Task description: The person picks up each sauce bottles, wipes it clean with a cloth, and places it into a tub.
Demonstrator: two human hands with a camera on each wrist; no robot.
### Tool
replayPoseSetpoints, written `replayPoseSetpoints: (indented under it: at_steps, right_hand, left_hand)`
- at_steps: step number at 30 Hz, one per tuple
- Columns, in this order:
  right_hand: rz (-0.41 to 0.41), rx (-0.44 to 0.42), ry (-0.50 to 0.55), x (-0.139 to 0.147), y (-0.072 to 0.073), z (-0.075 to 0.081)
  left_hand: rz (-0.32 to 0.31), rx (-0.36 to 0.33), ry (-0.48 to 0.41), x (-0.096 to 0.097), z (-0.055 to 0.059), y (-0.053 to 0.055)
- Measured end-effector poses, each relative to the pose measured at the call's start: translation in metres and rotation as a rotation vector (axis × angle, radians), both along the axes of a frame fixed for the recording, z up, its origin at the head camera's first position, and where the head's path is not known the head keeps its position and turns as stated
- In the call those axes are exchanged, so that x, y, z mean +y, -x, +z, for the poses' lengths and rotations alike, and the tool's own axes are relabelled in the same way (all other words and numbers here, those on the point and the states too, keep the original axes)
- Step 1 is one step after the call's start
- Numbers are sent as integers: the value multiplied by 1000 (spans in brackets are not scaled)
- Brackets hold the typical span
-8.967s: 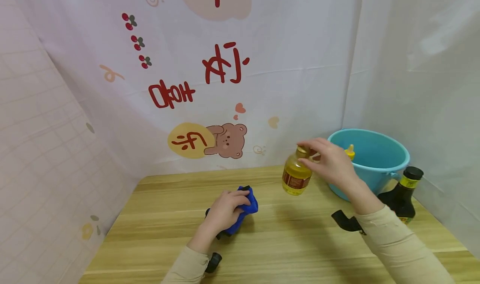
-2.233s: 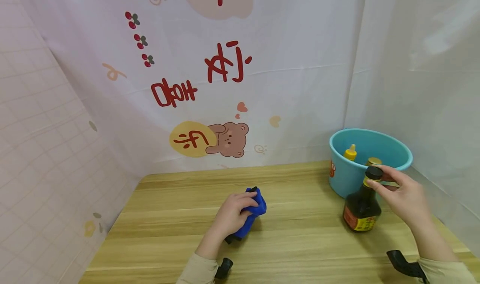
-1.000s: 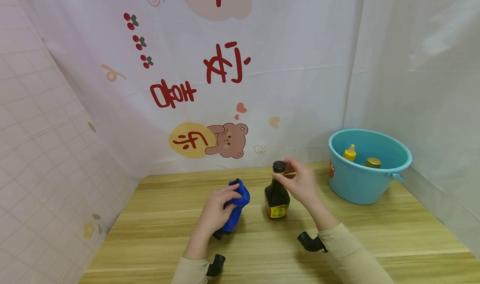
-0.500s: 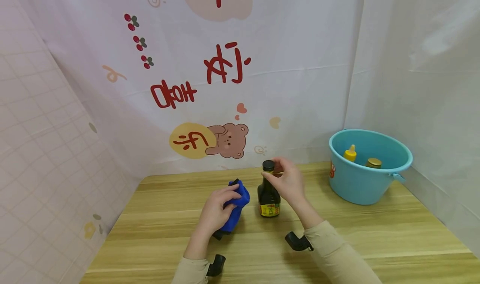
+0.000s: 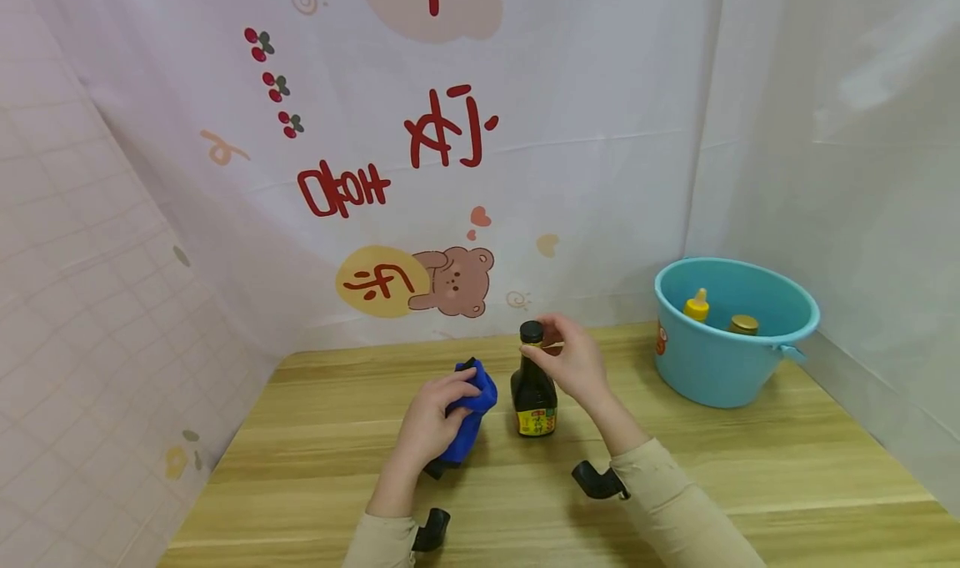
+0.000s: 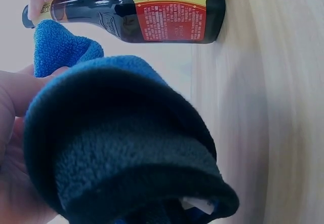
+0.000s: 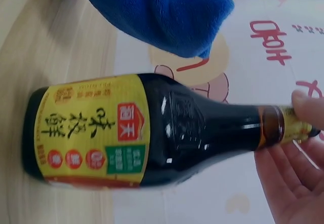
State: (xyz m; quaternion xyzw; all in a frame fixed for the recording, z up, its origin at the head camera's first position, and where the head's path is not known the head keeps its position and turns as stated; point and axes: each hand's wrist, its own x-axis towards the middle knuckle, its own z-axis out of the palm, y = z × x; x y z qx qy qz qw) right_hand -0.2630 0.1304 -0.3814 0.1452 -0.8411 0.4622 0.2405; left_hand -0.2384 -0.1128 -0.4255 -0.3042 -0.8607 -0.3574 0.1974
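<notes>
My left hand (image 5: 433,418) grips a folded blue towel (image 5: 468,434) with dark edges, held over the table. In the left wrist view the rolled towel (image 6: 121,133) fills the lower middle and covers most of the fingers. Just to its right, my right hand (image 5: 576,364) pinches the neck of a dark soy sauce bottle (image 5: 534,393), below its black cap. The bottle is upright, its yellow label showing in the right wrist view (image 7: 91,127). A small gap separates towel and bottle in the head view. Whether the bottle's base touches the table cannot be told.
A light blue bucket (image 5: 720,372) stands at the back right of the wooden table (image 5: 675,501). Inside it show a yellow nozzle top (image 5: 697,306) and a gold-capped oil bottle (image 5: 743,325). Printed white curtains (image 5: 600,176) hang behind the table.
Earlier my right hand held the oil bottle, now in the bucket. It then took the soy sauce bottle from beside the bucket and brought it left, near the towel. Lately little moves.
</notes>
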Motion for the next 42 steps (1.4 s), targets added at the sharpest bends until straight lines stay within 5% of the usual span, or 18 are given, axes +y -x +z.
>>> replayPoseSetpoints:
  at_steps: [7,15,42]
  right_hand:
    - [157,-78,142,12,1,-6]
    - [229,-74,143,18,3,-14]
    - [81,-39,93,11,2,-20]
  left_hand:
    - [4,5,-13,0,1,-1]
    - [-23,12,-17,2,14,-1]
    - [-136,153,53,30,77,18]
